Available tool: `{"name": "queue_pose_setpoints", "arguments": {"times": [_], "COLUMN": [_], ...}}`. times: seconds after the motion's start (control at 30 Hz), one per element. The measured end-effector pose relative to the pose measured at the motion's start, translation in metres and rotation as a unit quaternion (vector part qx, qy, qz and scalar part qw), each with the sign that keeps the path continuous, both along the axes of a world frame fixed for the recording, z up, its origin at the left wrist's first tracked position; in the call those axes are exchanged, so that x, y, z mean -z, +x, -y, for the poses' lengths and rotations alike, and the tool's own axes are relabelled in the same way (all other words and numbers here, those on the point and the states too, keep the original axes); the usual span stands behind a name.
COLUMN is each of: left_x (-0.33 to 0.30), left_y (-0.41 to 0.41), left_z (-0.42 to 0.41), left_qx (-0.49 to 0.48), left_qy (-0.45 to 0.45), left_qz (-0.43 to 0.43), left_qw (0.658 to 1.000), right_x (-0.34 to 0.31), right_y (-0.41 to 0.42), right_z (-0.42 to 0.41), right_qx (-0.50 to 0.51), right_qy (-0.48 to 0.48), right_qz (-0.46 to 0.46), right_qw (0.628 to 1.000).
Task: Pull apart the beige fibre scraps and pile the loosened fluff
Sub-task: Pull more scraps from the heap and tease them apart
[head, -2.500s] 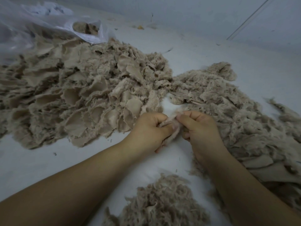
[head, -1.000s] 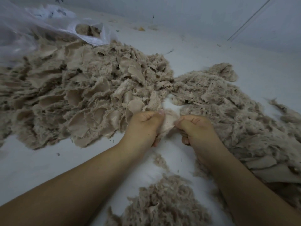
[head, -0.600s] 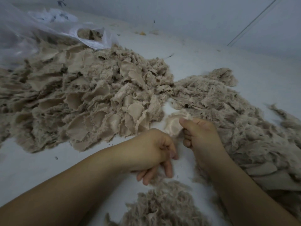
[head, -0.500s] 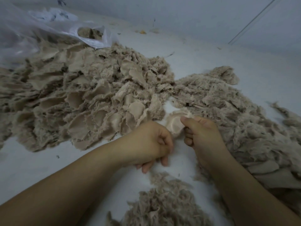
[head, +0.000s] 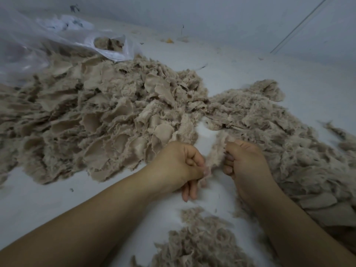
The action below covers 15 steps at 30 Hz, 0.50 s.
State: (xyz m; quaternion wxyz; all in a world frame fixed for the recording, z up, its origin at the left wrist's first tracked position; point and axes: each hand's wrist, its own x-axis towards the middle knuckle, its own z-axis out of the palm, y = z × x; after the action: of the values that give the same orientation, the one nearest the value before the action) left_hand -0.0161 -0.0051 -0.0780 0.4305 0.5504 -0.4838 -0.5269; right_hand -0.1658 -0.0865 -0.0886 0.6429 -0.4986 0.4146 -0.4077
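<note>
Both hands pinch one beige scrap (head: 216, 151) at frame centre: left hand (head: 180, 166) on its lower end, right hand (head: 243, 160) on its top. Half a second ago only the right held it. Bare worktop (head: 48, 199) lies lower left; fluff pile (head: 198, 241) at the bottom.

Fluff pile (head: 200, 245) cut off below; scrap heap (head: 92, 120) leftward.

Scrap heap (head: 100, 120): beige woven cloth, frayed fuzzy edges. Fluff pile (head: 200, 245): matt, wispy. Bag (head: 57, 41): glossy clear plastic.
</note>
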Motion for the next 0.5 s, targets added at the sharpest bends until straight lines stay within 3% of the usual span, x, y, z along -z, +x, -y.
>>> {"name": "queue_pose_setpoints", "arguments": {"times": [0.2,0.3,0.37,0.43,0.5], "left_x": [-0.013,-0.018,-0.019,-0.015,-0.010], "left_y": [0.018,0.018,0.012,0.005,-0.002], "left_z": [-0.005,-0.011,-0.009,-0.002,0.002], "left_qx": [0.177,0.212,0.146,0.000,-0.087], "left_qy": [0.056,0.053,0.021,-0.040,-0.075], "left_qz": [0.105,0.145,0.160,0.155,0.134], "left_qw": [0.977,0.965,0.976,0.987,0.984], "right_x": [0.003,0.002,0.002,0.004,0.003], "right_y": [0.002,0.000,0.001,0.000,-0.001], "right_z": [-0.003,-0.003,-0.006,-0.007,-0.008], "right_qx": [0.020,0.009,-0.005,-0.009,-0.021], "right_qy": [-0.015,-0.017,-0.056,-0.078,-0.085], "right_qz": [-0.017,-0.007,-0.032,-0.042,-0.032], "right_qw": [1.000,1.000,0.998,0.996,0.996]}}
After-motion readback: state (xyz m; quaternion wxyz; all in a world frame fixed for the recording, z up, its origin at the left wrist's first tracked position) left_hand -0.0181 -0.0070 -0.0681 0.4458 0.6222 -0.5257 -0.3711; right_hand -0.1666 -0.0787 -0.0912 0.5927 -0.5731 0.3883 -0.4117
